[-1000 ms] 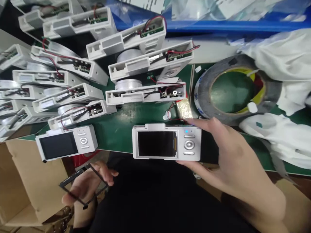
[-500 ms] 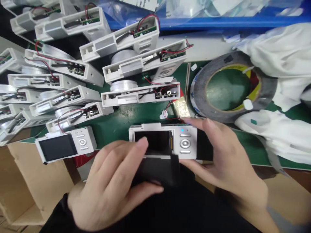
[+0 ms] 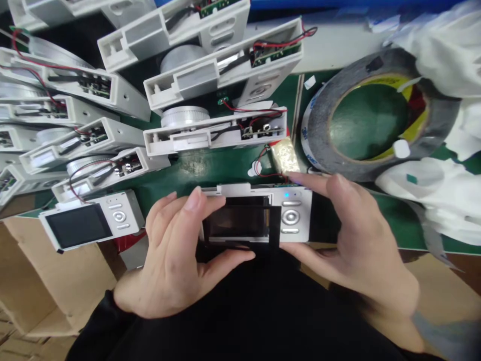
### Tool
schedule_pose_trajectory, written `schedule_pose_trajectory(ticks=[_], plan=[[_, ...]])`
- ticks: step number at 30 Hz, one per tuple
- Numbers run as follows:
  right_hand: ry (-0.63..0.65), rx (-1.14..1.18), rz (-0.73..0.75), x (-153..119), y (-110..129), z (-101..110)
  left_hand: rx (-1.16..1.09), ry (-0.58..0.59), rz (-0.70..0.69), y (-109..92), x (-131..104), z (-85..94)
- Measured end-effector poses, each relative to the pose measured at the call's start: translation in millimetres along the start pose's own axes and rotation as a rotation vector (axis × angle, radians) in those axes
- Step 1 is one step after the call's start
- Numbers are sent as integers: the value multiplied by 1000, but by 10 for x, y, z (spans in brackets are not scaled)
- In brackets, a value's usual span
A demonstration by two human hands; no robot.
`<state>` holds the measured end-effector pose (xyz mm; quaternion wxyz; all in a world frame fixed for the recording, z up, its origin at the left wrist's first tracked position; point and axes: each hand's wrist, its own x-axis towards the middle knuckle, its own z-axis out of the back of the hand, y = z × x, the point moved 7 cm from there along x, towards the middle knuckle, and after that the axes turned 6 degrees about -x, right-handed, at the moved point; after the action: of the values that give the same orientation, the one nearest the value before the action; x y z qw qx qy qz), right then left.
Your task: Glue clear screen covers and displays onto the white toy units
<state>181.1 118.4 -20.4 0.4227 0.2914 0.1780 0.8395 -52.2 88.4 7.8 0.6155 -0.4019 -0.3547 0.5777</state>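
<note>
My left hand (image 3: 176,250) pinches a black-framed clear screen cover (image 3: 275,225) by its left end and lower edge, thumb below and fingers above. The cover lies over the display area of a white digital camera (image 3: 303,215); whether they touch I cannot tell. Around the camera's right end my right hand (image 3: 364,240) is closed, index finger at the top edge and thumb beneath. A blue light glows above the camera's silver buttons. Behind the top edge rests a gold-wrapped battery (image 3: 285,156) on red and black wires, close to my right index fingertip.
Several opened white camera bodies (image 3: 214,135) with exposed wiring fill the left and back. Another camera with a dark screen (image 3: 78,226) lies at left. A large roll of grey tape (image 3: 319,125) and crumpled white material (image 3: 432,200) are at right, on the green mat (image 3: 195,168).
My left hand has raised the cover from below the camera's lower edge to over the display and tilted it to face me. My right hand keeps its grip. The view has shifted closer.
</note>
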Motion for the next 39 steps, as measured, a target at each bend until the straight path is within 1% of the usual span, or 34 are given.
schedule_pose_trajectory(ticks=[2,3,6,7,10,13,15,20,26,30,34,37,39], plan=[[-1,6,10,1,9,5,13,37,-22,13,0,-14],[4,7,12,2,11,2,16,25,-25,23,1,-11],[16,2,10,4,10,-6,12,-68,-22,49,-4,5],[18,1,10,4,10,-5,3,-74,-18,59,-10,-10],[21,2,12,9,10,8,-66,-66,32,117,-46,-49],[47,-18,23,23,14,3,-148,-90,86,171,-83,-33],[57,-36,35,33,21,-10,-145,-86,70,155,-81,-26],[51,-42,30,47,18,-24,-47,-82,-1,57,-2,-16],[60,-38,16,32,-2,1,-76,-92,35,70,26,-16],[60,-37,33,43,13,-5,-96,-114,52,74,46,10],[68,-26,27,61,15,1,-55,-90,36,59,62,11],[66,-30,25,67,14,10,-74,-78,11,66,31,7],[66,-41,29,64,13,11,-100,-66,33,101,-2,-2]])
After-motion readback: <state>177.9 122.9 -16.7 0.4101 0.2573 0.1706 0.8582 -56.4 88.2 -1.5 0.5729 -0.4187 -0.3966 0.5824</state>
